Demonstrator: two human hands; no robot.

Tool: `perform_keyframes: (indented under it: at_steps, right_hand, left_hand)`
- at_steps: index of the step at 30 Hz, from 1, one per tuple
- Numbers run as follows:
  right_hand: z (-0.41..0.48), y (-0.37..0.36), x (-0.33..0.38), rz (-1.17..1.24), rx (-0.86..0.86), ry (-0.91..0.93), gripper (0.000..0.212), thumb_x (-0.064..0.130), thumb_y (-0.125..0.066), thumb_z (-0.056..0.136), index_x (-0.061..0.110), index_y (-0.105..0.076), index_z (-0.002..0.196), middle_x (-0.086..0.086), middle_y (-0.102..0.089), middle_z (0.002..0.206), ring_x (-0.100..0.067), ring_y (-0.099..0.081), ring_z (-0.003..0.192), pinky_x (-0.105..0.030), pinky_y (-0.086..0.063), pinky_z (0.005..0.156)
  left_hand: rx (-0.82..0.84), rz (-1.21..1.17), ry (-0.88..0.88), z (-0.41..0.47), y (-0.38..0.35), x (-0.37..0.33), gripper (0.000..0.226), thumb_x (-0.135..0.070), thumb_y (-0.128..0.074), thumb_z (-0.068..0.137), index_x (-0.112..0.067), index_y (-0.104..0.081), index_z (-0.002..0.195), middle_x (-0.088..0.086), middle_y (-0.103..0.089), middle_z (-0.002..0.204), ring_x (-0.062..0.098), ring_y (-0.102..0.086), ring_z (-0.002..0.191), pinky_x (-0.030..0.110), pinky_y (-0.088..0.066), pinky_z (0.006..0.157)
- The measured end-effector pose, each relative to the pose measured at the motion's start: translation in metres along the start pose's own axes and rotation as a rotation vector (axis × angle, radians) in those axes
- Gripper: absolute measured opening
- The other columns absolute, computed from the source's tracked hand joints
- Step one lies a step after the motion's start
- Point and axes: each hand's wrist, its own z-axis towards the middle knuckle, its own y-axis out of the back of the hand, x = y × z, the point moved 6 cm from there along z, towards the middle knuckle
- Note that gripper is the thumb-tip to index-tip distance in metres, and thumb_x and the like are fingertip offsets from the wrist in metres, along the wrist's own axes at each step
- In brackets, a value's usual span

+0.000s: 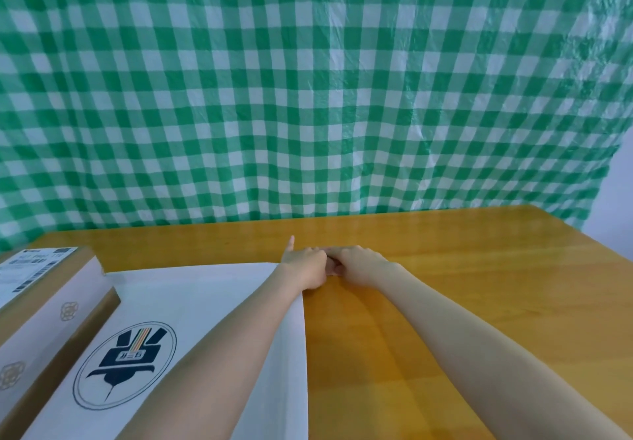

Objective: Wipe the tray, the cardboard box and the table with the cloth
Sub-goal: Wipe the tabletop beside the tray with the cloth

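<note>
Two fists, left hand (305, 266) against right hand (356, 265).

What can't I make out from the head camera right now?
Head view:
Cloth: not visible; the left hand and right hand, knuckles together, would hide it if held.
Either grip: fingers curl away from the camera.
Cardboard box: cut off by the left edge; label print too small.
Tray: near end cut off by the bottom edge, part under the left forearm.
</note>
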Motion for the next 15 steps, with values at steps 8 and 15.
perform_keyframes:
  at_steps: [8, 15]
  right_hand:
    - [0.022, 0.007, 0.000, 0.049, 0.013, 0.006, 0.053, 0.014, -0.041, 0.097, 0.037, -0.031, 0.143, -0.005, -0.059, 0.126, -0.027, -0.057, 0.111, -0.037, -0.049, 0.086]
    - [0.031, 0.007, -0.004, 0.067, 0.004, 0.017, 0.057, 0.006, -0.039, 0.094, 0.033, -0.031, 0.144, -0.006, -0.057, 0.130, -0.027, -0.055, 0.114, -0.034, -0.046, 0.085]
  left_hand:
    - [-0.006, -0.041, 0.028, 0.024, 0.002, 0.010, 0.038, -0.016, -0.032, 0.098, -0.032, -0.061, 0.116, 0.001, -0.058, 0.129, 0.020, -0.047, 0.125, 0.053, 0.005, 0.116]
    - [0.007, -0.074, 0.030, 0.038, -0.001, 0.017, 0.036, -0.020, -0.032, 0.099, -0.032, -0.063, 0.110, -0.001, -0.061, 0.124, 0.020, -0.050, 0.122, 0.054, 0.005, 0.115]
